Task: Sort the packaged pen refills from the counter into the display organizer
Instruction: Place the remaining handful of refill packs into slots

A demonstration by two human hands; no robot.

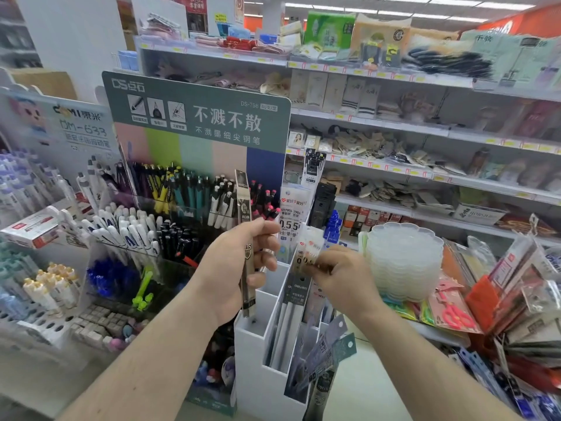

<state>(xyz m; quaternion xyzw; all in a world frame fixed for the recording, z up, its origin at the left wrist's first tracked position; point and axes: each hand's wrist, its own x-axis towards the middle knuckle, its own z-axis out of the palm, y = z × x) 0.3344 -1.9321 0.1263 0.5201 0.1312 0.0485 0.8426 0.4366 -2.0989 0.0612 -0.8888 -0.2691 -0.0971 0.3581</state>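
Retail shop, stationery section. Evidence: long white wall shelves point(425, 129) with yellow price tags point(491, 141) along their edges, stocked with packaged goods; green branded pen display board point(197, 113) above ranks of upright pens point(182, 192); white display organizer point(267, 381) holding packaged refills; hanging blister packs point(516, 278) at right.

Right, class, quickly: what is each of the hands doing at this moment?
Left hand: grips a dark refill pack, upright over the organizer.
Right hand: pinches a white refill pack.
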